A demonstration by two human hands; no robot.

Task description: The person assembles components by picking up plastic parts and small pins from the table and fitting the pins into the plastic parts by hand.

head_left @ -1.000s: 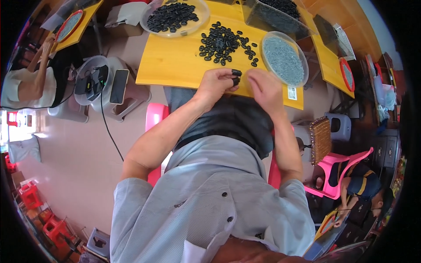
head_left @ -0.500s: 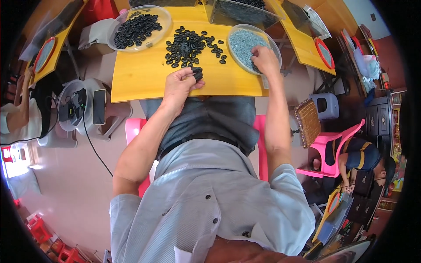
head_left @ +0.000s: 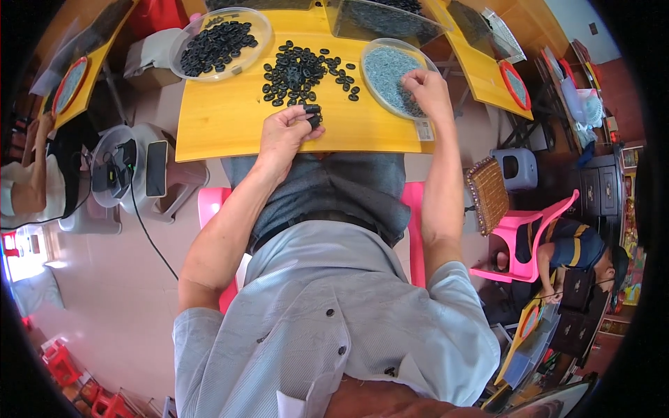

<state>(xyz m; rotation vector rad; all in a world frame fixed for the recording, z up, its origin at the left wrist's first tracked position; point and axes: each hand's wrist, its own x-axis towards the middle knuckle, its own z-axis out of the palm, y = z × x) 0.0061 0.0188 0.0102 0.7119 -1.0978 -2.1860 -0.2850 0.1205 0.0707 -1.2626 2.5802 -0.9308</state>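
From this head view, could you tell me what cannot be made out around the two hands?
- Left hand: holds a small black stack; the piece count is too small to tell.
- Right hand: fingertips curl into the dish of grey bits; any pinched piece is hidden.
- Grey bits: too fine to identify.
- Clear bin: cut off by the top edge.

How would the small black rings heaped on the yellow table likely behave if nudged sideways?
The black rings lie flat in a loose scatter, so they would probably slide and spread rather than roll. They look small and light: the left hand pinches a short stack. Being loose, the pile likely shifts piecemeal on the yellow table.
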